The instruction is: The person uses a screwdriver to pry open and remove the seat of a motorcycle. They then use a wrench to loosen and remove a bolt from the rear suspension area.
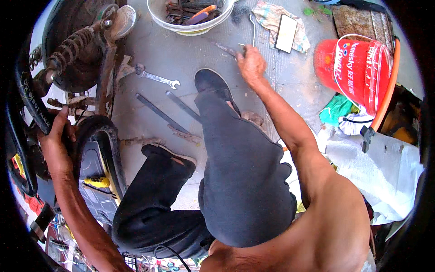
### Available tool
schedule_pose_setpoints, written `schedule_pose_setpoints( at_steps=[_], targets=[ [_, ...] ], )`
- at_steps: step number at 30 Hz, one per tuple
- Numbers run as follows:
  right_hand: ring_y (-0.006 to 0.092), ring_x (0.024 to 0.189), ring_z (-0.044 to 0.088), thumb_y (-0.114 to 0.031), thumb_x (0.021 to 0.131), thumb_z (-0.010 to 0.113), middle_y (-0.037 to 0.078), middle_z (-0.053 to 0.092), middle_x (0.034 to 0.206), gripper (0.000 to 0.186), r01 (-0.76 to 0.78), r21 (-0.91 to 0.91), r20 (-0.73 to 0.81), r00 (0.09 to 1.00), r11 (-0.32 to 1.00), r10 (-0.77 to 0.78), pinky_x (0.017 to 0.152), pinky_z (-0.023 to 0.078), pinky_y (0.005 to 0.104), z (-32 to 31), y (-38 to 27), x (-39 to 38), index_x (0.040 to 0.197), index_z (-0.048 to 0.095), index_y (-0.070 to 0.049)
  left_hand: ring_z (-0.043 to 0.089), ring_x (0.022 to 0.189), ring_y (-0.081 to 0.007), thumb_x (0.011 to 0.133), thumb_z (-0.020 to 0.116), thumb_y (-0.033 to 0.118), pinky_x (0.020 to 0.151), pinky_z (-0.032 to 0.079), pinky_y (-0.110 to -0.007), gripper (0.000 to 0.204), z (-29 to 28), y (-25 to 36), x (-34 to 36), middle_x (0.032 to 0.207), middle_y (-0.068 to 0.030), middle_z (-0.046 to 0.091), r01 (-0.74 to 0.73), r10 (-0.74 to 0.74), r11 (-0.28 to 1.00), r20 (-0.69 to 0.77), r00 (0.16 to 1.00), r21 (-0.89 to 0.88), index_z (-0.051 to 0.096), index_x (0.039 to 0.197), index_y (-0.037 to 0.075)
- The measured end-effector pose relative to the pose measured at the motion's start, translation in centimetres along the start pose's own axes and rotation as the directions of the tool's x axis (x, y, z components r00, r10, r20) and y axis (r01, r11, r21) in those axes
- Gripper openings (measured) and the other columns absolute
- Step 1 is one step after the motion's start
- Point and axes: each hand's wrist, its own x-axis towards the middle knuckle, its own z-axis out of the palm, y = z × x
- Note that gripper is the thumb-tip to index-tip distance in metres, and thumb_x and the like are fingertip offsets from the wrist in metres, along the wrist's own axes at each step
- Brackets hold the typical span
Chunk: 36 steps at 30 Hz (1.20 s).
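Observation:
On the left, my left hand (56, 143) is curled around a black tube (36, 109) with white lettering, its index finger reaching up beside a rusty metal part. Close to it stands a wheel (74, 59) with a dirty coil spring (72, 47) in front. My right hand (252, 67) is down at the paved floor, fingers bent and closed at the end of a slim grey tool (224, 48); its fingertips are partly hidden. A thin wrench (253, 28) lies just beyond that hand. Another wrench (158, 80) rests on the floor near the wheel.
Two dark flat bars (156, 110) lie by my shoes. A white bucket of tools (188, 28) stands at the far side, with a phone (286, 33) on a patterned cloth (267, 18). A red bucket (351, 72) lies at right. A yellow-handled screwdriver (97, 182) sits at left.

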Motion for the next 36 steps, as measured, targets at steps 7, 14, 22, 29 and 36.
schedule_pose_setpoints(
  at_steps=[7, 14, 22, 29, 36],
  targets=[
    [0.0399, 0.097, 0.063, -0.031, 0.078, 0.071, 0.022, 0.064, 0.102, 0.043, -0.156, -0.035, 0.093, 0.983, 0.987, 0.159, 0.084, 0.05, 0.0486, 0.7, 5.3, 1.5, 0.106, 0.057, -0.002, 0.048, 0.051, -0.0112, 0.082, 0.073, 0.026, 0.051, 0.038, -0.026, 0.023, -0.2, -0.5, 0.2, 0.059, 0.0004, 0.05, 0.048, -0.047, 0.999, 0.021, 0.999, -0.005, 0.06, 0.081, 0.007],
    [0.0396, 0.092, 0.066, -0.033, 0.074, 0.066, 0.025, 0.066, 0.096, 0.042, -0.128, -0.064, 0.311, 0.94, 0.99, 0.142, 0.081, 0.051, 0.0479, -0.1, 6.4, 3.4, 0.098, 0.061, 0.0, 0.046, 0.048, -0.0113, 0.083, 0.07, 0.022, 0.048, 0.036, -0.028, 0.022, 0.6, 1.1, -0.4, 0.059, 0.0, 0.051, -0.044, 0.039, 0.996, 0.057, 0.998, 0.075, 0.058, 0.072, 0.008],
    [0.0445, 0.09, 0.065, -0.036, 0.084, 0.059, 0.031, 0.065, 0.098, 0.051, -0.493, 0.253, 0.389, 0.84, 0.833, 0.379, 0.081, 0.051, 0.0464, -1.3, 6.2, -0.3, 0.106, 0.06, 0.011, 0.053, 0.05, -0.0134, 0.082, 0.07, 0.02, 0.048, 0.04, -0.028, 0.021, 0.7, 1.8, -0.9, 0.059, -0.0033, 0.057, -0.08, 0.077, 0.995, 0.055, 0.996, 0.054, 0.062, 0.073, 0.003],
    [0.0463, 0.08, 0.063, -0.043, 0.093, 0.054, 0.028, 0.065, 0.084, 0.047, -0.233, 0.32, 0.161, 0.969, 0.918, 0.19, 0.073, 0.048, 0.051, -6.7, 1.0, -6.1, 0.098, 0.061, 0.004, 0.052, 0.047, -0.014, 0.082, 0.068, 0.02, 0.049, 0.04, -0.028, 0.025, 0.2, 1.8, -1.0, 0.054, -0.0031, 0.054, -0.083, 0.079, 0.995, 0.072, 0.994, 0.055, 0.06, 0.066, 0.003],
    [0.046, 0.083, 0.062, -0.046, 0.093, 0.054, 0.029, 0.063, 0.084, 0.049, -0.247, 0.189, 0.117, 0.967, 0.95, 0.228, 0.072, 0.047, 0.0508, -3.2, 4.8, -5.9, 0.087, 0.064, 0.001, 0.05, 0.045, -0.0134, 0.082, 0.068, 0.02, 0.048, 0.037, -0.028, 0.025, 0.5, 2.2, -1.1, 0.053, -0.0027, 0.053, -0.131, 0.119, 0.986, 0.116, 0.986, 0.102, 0.059, 0.065, 0.004]
  ],
)
